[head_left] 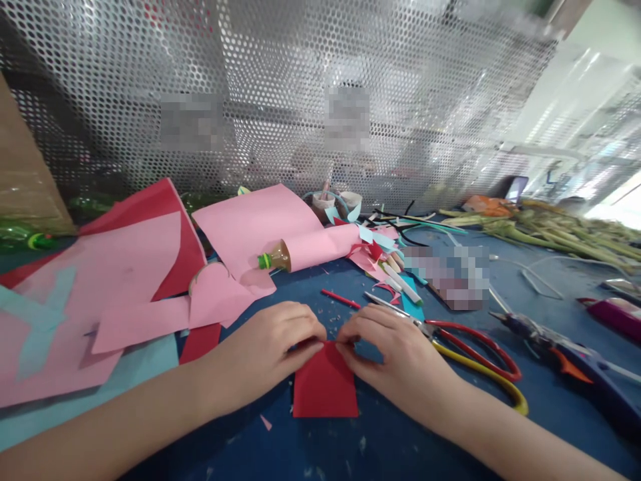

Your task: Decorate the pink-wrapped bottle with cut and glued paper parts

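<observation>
A small piece of red paper (325,391) lies on the blue table in front of me, its far edge between my two hands. My left hand (280,337) pinches the far left corner with thumb and fingers. At the far right corner, my right hand (388,344) pinches the same paper. Scissors (473,351) with one red and one yellow handle lie just beyond and beside my right hand. A thin red stick or pen (340,298) rests past my fingertips.
Pink paper sheets (50,314) cover the left side. A bottle wrapped in pink paper (320,248) lies behind my hands. On the right are a glue gun (575,367), a purple-cased item (613,317) and dry stalks (551,230). Perforated metal sheeting (280,87) stands at the back.
</observation>
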Tool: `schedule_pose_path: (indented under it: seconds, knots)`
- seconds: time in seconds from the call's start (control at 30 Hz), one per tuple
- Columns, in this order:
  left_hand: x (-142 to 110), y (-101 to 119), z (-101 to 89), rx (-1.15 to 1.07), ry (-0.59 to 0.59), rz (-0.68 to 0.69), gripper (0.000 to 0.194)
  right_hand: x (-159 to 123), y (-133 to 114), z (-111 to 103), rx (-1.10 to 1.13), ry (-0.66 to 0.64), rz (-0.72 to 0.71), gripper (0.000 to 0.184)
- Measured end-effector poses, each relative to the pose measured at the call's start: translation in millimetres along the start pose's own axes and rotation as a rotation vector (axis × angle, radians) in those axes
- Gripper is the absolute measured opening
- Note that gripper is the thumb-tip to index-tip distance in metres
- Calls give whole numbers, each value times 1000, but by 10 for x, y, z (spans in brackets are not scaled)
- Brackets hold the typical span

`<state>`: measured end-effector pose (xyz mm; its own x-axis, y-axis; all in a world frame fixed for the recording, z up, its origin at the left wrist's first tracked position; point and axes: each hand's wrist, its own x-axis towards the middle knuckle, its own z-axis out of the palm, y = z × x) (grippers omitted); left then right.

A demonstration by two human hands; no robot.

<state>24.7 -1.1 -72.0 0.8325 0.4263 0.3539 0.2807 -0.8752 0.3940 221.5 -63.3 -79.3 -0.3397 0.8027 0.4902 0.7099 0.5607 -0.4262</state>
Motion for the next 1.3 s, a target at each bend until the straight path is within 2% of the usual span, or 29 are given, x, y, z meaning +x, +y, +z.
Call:
schedule_pose_path:
  seconds: [0.17, 0.3, 0.47, 0.7, 0.87, 1.03, 1.17, 1.23, 1.3]
  knots:
    - [14, 79, -12, -2, 30, 50, 14, -1, -28, -17, 42, -30, -27, 10]
    - [5, 110, -17, -30, 47, 36, 12, -2, -41, -18, 39, -15, -53, 10]
    - [19, 108, -50, -134, 23, -143, 8, -11, -12, -11, 39, -6, -61, 10]
    - [83, 84, -136, -301, -68, -434, 10, 9, 39, -67, 130, -39, 83, 12]
    - [89, 13, -126, -615, -152, -625, 12, 16, 8, -94, 193, -90, 154, 15]
    - [92, -2, -136, -887, -222, -793, 15, 11, -5, -71, 228, -67, 52, 15]
    - [95, 34, -164, -977, -234, -870, 13, 5, -4, -60, 208, -42, -69, 15]
    - [95, 45, -173, -976, -231, -880, 12, 7, -20, -65, 222, -49, -41, 14]
    - [96, 48, -178, -961, -229, -878, 11, 13, -47, -74, 257, -65, 61, 13]
